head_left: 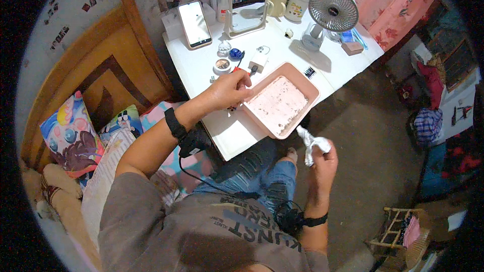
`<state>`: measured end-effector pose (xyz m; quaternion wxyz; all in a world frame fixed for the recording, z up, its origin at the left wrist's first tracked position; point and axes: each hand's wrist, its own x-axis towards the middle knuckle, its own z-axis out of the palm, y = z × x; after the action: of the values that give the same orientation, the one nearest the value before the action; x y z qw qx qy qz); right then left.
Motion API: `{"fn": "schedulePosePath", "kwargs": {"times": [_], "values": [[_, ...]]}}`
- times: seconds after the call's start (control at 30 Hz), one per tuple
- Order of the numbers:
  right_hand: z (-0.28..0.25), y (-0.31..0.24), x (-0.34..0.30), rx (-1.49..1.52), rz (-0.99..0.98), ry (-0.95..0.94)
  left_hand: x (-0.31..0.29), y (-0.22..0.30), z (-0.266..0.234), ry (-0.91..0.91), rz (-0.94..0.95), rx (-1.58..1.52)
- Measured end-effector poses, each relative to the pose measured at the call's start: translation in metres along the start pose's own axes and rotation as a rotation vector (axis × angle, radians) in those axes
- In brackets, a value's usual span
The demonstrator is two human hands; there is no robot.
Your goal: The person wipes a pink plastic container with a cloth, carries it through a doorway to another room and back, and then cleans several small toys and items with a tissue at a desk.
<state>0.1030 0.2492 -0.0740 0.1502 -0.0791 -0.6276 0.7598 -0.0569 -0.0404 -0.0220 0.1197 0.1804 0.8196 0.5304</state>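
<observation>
— Containers and risks, left to right?

— A small, round, open white jar (pixel 222 72) stands on the white table (pixel 227 131) at ten o'clock from the pink rectangular plastic tray (pixel 259 119); something beige is inside. The left hand (pixel 229 90) is at nine, by the tray's rim; I can't tell whether its grip closes on it.

— And at eleven?

— A blocky white charger (pixel 258 60) with a black cable (pixel 253 70); shoving the tray that way could snag it.

— Twelve?

— A cream mug (pixel 277 4), contents hidden. The tray itself has dark specks on its pale pink bottom. Its near corner seems to overhang the table, so pressing there might tip it and scatter them.

— Five?

— The right hand (pixel 323 165), its grip pinching a crumpled white cloth or tissue (pixel 313 146); a slack pinch could drop it.
</observation>
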Motion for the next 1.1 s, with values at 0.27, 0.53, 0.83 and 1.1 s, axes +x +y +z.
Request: {"fn": "schedulePosePath", "kwargs": {"times": [0.27,0.53,0.83,1.1], "values": [[0.037,-0.099,0.101,-0.8,-0.651,-0.302,0.011,0.01,0.006,-0.1,-0.095,0.145],[0.127,-0.069,0.162,-1.037,-0.921,-0.884,0.03,0.001,0.014,-0.06,0.104,0.417],[0.148,-0.052,0.19,-1.126,-1.283,-1.087,0.031,-0.002,0.016,-0.02,0.035,0.341],[0.127,-0.039,0.216,-1.262,-1.087,-0.891,0.03,-0.007,0.017,0.012,0.035,0.363]]}}
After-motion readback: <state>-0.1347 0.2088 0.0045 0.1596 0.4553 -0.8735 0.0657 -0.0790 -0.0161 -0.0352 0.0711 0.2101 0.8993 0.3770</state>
